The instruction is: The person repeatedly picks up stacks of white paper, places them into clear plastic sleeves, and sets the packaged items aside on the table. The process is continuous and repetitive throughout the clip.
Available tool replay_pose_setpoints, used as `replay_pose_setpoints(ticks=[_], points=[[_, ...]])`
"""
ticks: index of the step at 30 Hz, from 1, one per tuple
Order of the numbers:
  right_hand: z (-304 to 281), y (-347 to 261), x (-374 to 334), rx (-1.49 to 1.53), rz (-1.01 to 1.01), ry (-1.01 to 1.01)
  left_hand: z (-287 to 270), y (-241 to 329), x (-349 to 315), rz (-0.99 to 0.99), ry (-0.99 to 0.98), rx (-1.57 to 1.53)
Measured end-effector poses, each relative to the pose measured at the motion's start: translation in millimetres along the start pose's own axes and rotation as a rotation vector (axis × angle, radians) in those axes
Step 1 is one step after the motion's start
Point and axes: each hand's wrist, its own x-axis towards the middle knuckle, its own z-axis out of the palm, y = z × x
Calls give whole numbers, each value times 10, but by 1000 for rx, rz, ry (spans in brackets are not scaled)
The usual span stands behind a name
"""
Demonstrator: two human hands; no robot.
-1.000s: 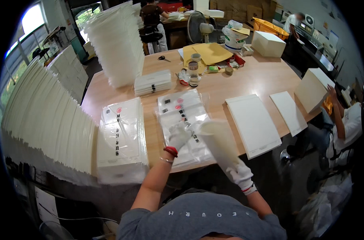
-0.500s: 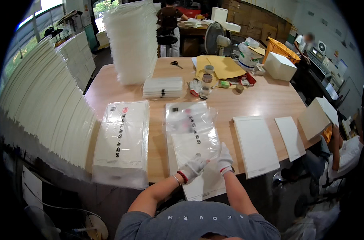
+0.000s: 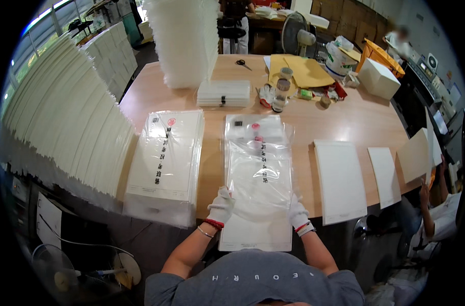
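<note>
In front of me a clear printed plastic bag (image 3: 260, 191) lies partly around a stack of white paper (image 3: 255, 235), whose near end sticks out of it. My left hand (image 3: 222, 204), in a white glove, is closed on the bag's left edge. Opposite it, my right hand (image 3: 298, 211), gloved too, grips the right edge; its fingertips are partly hidden by the film. Beneath lie more printed bags (image 3: 237, 122). To the left is a pile of bagged paper stacks (image 3: 163, 163) with black lettering and a red stamp.
Right of me lie a white paper stack (image 3: 340, 178) and a narrower one (image 3: 384, 176). Tall paper piles (image 3: 69, 117) stand at left. Farther back are clipped bags (image 3: 223, 94), scissors (image 3: 242, 64), a jar (image 3: 280, 97), yellow envelopes (image 3: 309, 71) and a fan (image 3: 296, 35). A co-worker's hand (image 3: 425, 194) handles a board.
My hands have moved apart, from close together over the paper to opposite edges of the bag. The bag lies flatter and straighter over the paper. The whole view has shifted a little.
</note>
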Motion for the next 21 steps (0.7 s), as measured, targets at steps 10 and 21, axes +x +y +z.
replay_pose_setpoints(ticks=[10,21], points=[[-269,19,-1596,263,-222,24,-292,41,-1465,-1,-230,-17],[-193,19,-1291,66,9,100,165,-385,-1116,-76,65,-182]])
